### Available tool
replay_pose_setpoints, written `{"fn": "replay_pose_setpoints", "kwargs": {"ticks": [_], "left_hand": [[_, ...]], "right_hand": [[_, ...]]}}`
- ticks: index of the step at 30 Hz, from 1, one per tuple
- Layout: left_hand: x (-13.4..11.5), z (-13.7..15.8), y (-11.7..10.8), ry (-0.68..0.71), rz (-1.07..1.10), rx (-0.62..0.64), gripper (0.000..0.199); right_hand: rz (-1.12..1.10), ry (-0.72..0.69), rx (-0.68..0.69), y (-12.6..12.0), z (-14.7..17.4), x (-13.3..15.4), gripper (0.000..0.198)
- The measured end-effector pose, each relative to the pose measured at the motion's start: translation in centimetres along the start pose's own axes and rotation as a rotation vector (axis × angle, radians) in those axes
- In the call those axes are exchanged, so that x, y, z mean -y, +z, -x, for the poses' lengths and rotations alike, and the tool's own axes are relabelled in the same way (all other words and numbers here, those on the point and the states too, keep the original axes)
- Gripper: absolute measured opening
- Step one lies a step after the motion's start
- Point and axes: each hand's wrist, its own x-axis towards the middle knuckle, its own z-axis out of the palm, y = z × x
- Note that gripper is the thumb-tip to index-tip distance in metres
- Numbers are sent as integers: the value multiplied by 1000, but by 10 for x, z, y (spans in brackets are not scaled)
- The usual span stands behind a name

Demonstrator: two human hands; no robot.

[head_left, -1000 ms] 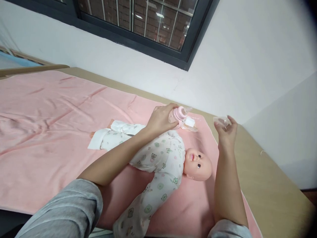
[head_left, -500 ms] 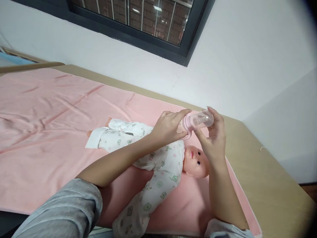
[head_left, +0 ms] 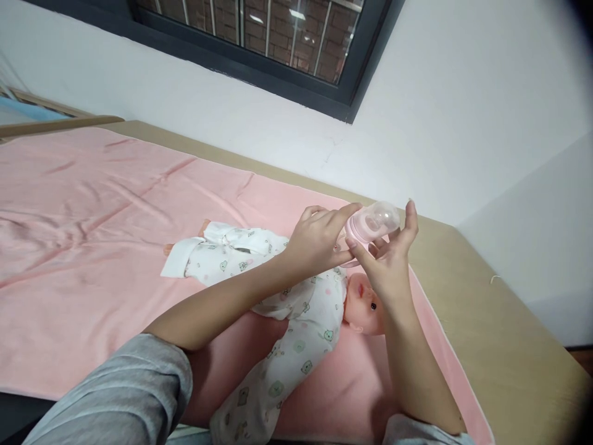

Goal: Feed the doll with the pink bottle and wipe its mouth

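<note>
While the bottle [head_left: 354,238] sits between my two hands, above the pink cloth [head_left: 115,259] and just beyond the doll's shoulder, its long axis runs crosswise in front of me, base end toward my left, capped end to the right and a little away from me. My left hand [head_left: 319,238] is closed around the body of it, fingers over the far side and thumb along the near side, so that hand has the firm grip and covers most of the lower part. My right hand [head_left: 391,262] is nearer the clear cap [head_left: 385,216], which stands over the top end by the pale pink collar: my thumb rests on the near side around that collar, my index finger sticks up apart from the cap, and the others curl in behind; whether they press on the plastic I can't tell. Under my hands the doll [head_left: 315,309] lies on the cloth in its white printed suit, feet to the left, head [head_left: 364,306] to the right and partly hidden by my right wrist, one sleeve reaching down toward me. Past the cloth's right edge shows the bare tan worktop [head_left: 491,327]
</note>
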Motion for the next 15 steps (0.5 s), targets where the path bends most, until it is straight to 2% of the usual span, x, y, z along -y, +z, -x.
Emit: {"fn": "replay_pose_setpoints", "kwargs": {"ticks": [4, 7, 8, 10, 12, 13, 15], "left_hand": [[-2, -3, -9, -25, -15, 61, 59], [-10, -9, -36, -154, 157, 182, 41], [-15, -11, -48, -199, 272, 271, 29], [-27, -13, -73, -219, 583, 533, 19], [-43, -12, -96, -203, 869, 764, 24], [-50, -10, -105, -201, 970, 822, 29], [-63, -5, -117, -199, 1110, 860, 34]], "right_hand": [[5, 14, -86, -12, -5, -2, 122], [76, 10, -216, -31, -14, -10, 125], [107, 12, -259, -39, -18, -16, 124], [182, 32, -334, -54, -27, -35, 121], [261, 69, -401, -68, -36, -63, 120], [285, 94, -436, -75, -40, -79, 122], [308, 179, -503, -84, -46, -114, 124]]}}
